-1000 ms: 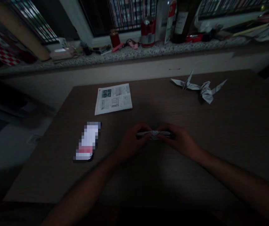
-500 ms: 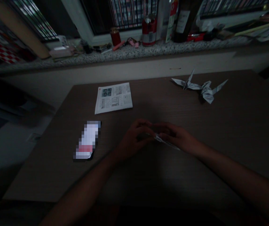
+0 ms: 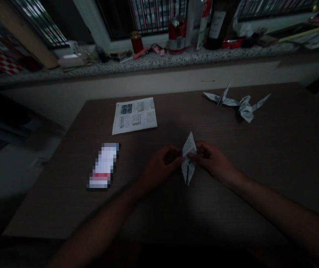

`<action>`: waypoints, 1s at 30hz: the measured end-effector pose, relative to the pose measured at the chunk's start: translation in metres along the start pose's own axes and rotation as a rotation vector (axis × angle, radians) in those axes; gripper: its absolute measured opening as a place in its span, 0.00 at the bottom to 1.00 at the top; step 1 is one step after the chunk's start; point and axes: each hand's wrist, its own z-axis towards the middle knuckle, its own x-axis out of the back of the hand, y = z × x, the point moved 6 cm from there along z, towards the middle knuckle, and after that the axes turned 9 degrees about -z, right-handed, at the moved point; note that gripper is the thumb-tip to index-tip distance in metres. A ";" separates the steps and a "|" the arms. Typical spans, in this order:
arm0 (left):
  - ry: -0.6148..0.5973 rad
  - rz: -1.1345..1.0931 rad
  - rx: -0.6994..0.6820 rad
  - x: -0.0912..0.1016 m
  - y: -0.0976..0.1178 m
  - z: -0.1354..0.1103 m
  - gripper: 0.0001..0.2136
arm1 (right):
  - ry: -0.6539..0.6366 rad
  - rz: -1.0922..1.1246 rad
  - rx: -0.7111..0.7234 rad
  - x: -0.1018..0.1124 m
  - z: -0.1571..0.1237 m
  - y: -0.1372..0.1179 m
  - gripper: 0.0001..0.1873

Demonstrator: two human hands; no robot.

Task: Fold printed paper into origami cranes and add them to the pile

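Note:
A folded piece of printed paper (image 3: pixel 189 150), shaped like a narrow diamond with a slit in its lower point, is held up over the table between both hands. My left hand (image 3: pixel 163 163) pinches its left edge, thumb on the front face. From the other side my right hand (image 3: pixel 211 160) grips the right edge, its thumb also lying across the front. The fingers behind the paper are partly hidden. Farther back on the right stand two folded paper cranes, one (image 3: pixel 222 98) close beside the other (image 3: pixel 247 108).
Left of my hands lies a phone (image 3: pixel 103 165) with a lit, blurred screen. Behind it is a folded printed sheet (image 3: pixel 135 116). Beyond the brown table (image 3: pixel 73 149), a stone windowsill (image 3: pixel 148 63) carries a red can (image 3: pixel 177 35), bottles and small clutter.
The folded paper has turned from lying nearly edge-on and slanted to standing upright, its printed face toward me. My hands have shifted to its two sides.

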 end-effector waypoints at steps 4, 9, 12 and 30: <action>0.031 0.056 -0.016 0.000 0.000 0.001 0.10 | -0.033 0.011 0.038 -0.006 -0.002 -0.003 0.16; 0.032 0.111 -0.023 0.003 -0.001 0.001 0.08 | 0.017 -0.129 0.048 0.001 -0.002 -0.006 0.15; 0.036 0.149 -0.037 0.004 -0.002 0.000 0.08 | 0.077 -0.215 0.033 0.007 -0.002 -0.009 0.20; -0.001 0.614 -0.305 -0.004 0.006 -0.001 0.21 | 0.136 -0.348 0.087 0.015 0.000 -0.005 0.20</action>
